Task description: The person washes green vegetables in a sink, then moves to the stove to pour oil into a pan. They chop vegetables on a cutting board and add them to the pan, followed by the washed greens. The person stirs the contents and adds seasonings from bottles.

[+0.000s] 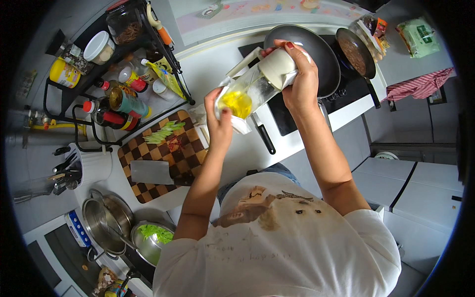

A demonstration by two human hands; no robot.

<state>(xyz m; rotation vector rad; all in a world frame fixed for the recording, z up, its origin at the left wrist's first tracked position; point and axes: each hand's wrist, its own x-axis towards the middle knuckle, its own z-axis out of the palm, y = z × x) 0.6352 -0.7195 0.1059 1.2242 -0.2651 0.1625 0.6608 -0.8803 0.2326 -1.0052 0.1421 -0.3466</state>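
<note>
Both of my hands hold a clear oil pot with a cream lid and handle, tilted over the counter's back part. Yellow oil shows at its lower end. My left hand grips that end, with white paper towel between fingers and pot. My right hand is around the cream lid end, also with some white paper under it. Behind the right hand sits a dark wok on the black cooktop. Below the pot, a black-handled knife lies on the white counter.
At left, a checkered cutting board bears a cleaver, sliced green pieces and red bits. A black rack holds bottles and jars. Right of the wok stands a frying pan with brown food; its handle overhangs the counter's edge.
</note>
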